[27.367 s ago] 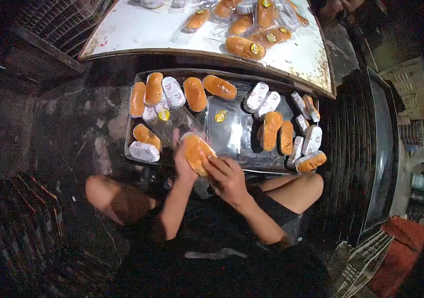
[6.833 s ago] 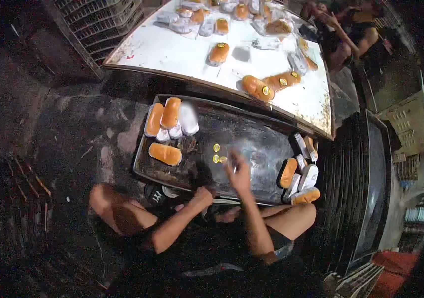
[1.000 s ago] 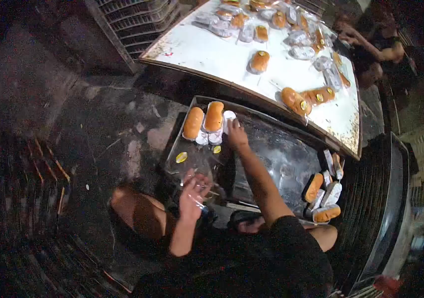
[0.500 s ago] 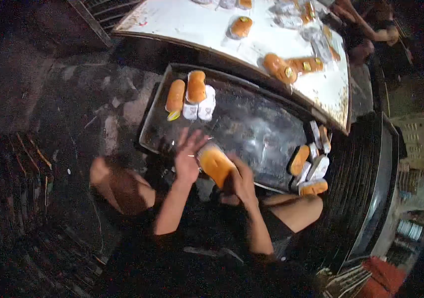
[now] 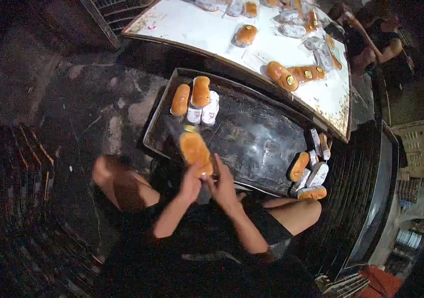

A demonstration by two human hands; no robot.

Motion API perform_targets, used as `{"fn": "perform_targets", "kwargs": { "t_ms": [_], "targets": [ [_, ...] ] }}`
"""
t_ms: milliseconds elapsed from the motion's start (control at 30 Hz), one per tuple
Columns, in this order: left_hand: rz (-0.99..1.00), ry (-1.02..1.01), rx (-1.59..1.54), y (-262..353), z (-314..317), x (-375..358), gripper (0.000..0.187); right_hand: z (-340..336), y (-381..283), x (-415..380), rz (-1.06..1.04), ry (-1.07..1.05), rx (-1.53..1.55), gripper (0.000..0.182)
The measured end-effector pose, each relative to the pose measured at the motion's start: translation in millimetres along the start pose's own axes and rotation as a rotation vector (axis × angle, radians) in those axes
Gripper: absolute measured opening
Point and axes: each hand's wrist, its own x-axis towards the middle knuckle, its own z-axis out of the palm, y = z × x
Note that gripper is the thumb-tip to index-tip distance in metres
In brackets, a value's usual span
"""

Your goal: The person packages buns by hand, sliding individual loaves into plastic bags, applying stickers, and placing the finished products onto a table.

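Both hands hold one golden bread roll (image 5: 194, 148) over the near edge of the dark metal tray (image 5: 251, 185). My left hand (image 5: 191, 185) grips its lower end, and my right hand (image 5: 223, 185) closes on the same end from the right. Around the roll is what looks like a clear bag, with a yellow label (image 5: 190, 128) near its far end. Beyond it, at the tray's left end, two brown rolls (image 5: 201, 91) (image 5: 180, 100) rest beside white-wrapped ones (image 5: 210, 108). More rolls, brown (image 5: 299, 166) and white-wrapped (image 5: 318, 174), are grouped at the right end.
A white table (image 5: 192, 25) stands beyond the tray, with bagged rolls (image 5: 282, 75) on it. Another person's arm (image 5: 366, 37) is at its far right. Dark stacked trays (image 5: 353, 188) rise on the right. Bare knees flank the hands.
The held roll has moved left and turned more upright. My left hand, spread apart before, now grips its lower end. The yellow label, earlier beside the left roll, is now at the held roll's far end.
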Motion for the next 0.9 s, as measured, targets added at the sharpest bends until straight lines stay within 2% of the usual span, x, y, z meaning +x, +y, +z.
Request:
{"fn": "perform_targets", "kwargs": {
  "t_ms": [33,67,100,133,167,200,233,267,300,333,400,433,467,500,533,567,600,633,700,733,767,833,867,900],
  "targets": [
    [0.024,0.078,0.243,-10.2,-2.5,-5.4,0.045,-4.2,13.7,2.4,0.092,0.033,-0.073,0.043],
    [-0.055,0.001,0.366,-12.9,-9.7,-7.9,0.062,-23.8,9.5,15.0,0.193,0.088,-0.111,0.030],
    [-0.050,-0.006,0.369,-2.3,-9.9,-5.3,0.062,-48.7,7.4,36.8,0.293,0.142,-0.149,0.019],
    [0.030,-0.258,0.911,12.5,-9.4,-2.1,0.072,-62.7,31.2,57.4,0.068,0.374,-0.101,0.013],
    [0.104,-0.514,1.444,23.5,-10.4,0.3,0.082,-83.3,33.5,81.7,0.057,0.485,-0.207,0.015],
    [0.151,-0.375,1.845,24.7,-19.7,15.5,0.095,-107.9,-39.0,98.6,0.234,0.453,-0.195,0.017],
    [0.302,-0.273,2.110,25.8,-38.3,40.8,0.100,-115.1,-14.6,121.2,-0.047,0.553,-0.169,0.020],
    [0.396,-0.217,2.240,32.9,-49.3,63.4,0.099,-113.9,-37.2,127.9,-0.095,0.524,-0.011,0.035],
    [0.492,-0.159,2.365,36.0,-58.2,78.2,0.099,-105.6,-33.7,125.2,-0.192,0.503,-0.202,0.042],
    [0.504,-0.160,2.368,29.0,-69.1,82.3,0.099,-94.6,-24.5,120.6,-0.292,0.483,-0.397,0.051],
    [0.260,-0.073,2.364,13.8,-77.5,88.1,0.086,-57.8,-6.7,79.6,-0.082,0.252,-0.164,0.051],
    [0.269,-0.069,2.364,14.6,-72.4,86.8,0.086,-38.2,9.5,51.9,-0.051,0.182,-0.225,0.047],
    [0.054,-0.204,2.466,17.3,-66.1,80.9,0.075,-12.8,35.7,22.1,0.075,0.106,-0.102,0.042],
    [-0.170,-0.340,2.553,23.1,-58.8,78.3,0.065,-0.5,34.8,-4.8,0.203,-0.029,-0.024,0.040],
    [-0.169,-0.335,2.567,29.8,-52.3,78.9,0.065,12.9,46.8,-30.7,0.096,-0.047,-0.098,0.038],
    [0.018,-0.411,2.614,31.9,-48.9,77.3,0.049,19.7,48.6,-46.9,0.130,-0.177,-0.008,0.037],
    [0.198,-0.494,2.641,31.6,-42.5,67.2,0.034,25.3,46.7,-59.9,0.184,-0.213,0.037,0.028],
    [0.170,-0.512,2.643,29.0,-36.9,55.5,0.034,27.5,49.2,-67.6,0.205,-0.214,0.050,0.028],
    [0.440,-0.595,2.319,29.4,-4.2,35.1,0.016,15.2,23.8,-51.8,0.422,-0.084,0.039,0.020],
    [0.525,-0.656,2.121,20.9,-4.6,34.4,0.011,8.3,14.7,-43.6,0.306,0.135,-0.045,0.015],
    [0.525,-0.665,2.119,16.1,0.3,31.9,0.011,0.6,4.3,-38.2,0.311,0.140,-0.048,0.015],
    [0.551,-0.619,1.711,15.3,18.0,22.8,0.006,-14.1,-10.6,-27.8,0.446,0.140,0.195,0.008],
    [0.552,-0.490,1.825,16.7,24.1,18.3,0.011,-7.8,-7.3,-22.2,0.168,0.307,0.006,0.017],
    [0.566,-0.490,1.815,13.9,26.9,14.5,0.011,-12.3,-3.8,-19.6,0.158,0.307,-0.005,0.017]
  ]
}}
